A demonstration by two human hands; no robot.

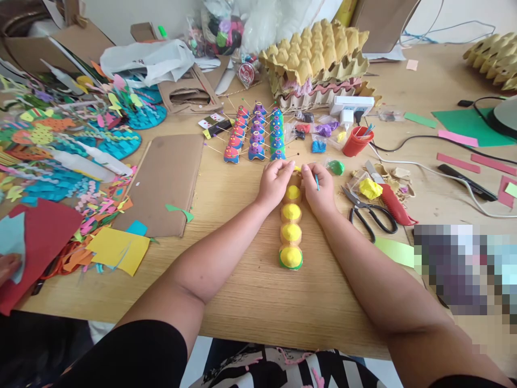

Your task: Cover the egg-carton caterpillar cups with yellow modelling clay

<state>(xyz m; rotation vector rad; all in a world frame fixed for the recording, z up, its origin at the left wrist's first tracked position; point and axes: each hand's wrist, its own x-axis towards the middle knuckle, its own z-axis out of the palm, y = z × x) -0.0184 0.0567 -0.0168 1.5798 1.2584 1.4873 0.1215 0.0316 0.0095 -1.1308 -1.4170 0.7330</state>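
A strip of egg-carton cups (291, 233) lies lengthwise on the table in front of me, its bumps capped with yellow clay and its near end edged in green. At its far end, my left hand (275, 184) is closed, thumb and finger pinching a small bit of yellow clay (298, 168). My right hand (320, 189) pinches the same bit from the other side. A thin blue stick (317, 183) pokes out from the right hand's fingers. The far end of the strip is partly hidden by my hands.
Decorated carton caterpillars (257, 132) stand beyond my hands. At right are scissors (369, 210), a red-handled cutter (396, 205), yellow clay lump (370, 188) and red cup (357, 141). Egg trays (315, 51) are stacked behind; cardboard (161, 183) lies left. Another person's hand (8, 267) is far left.
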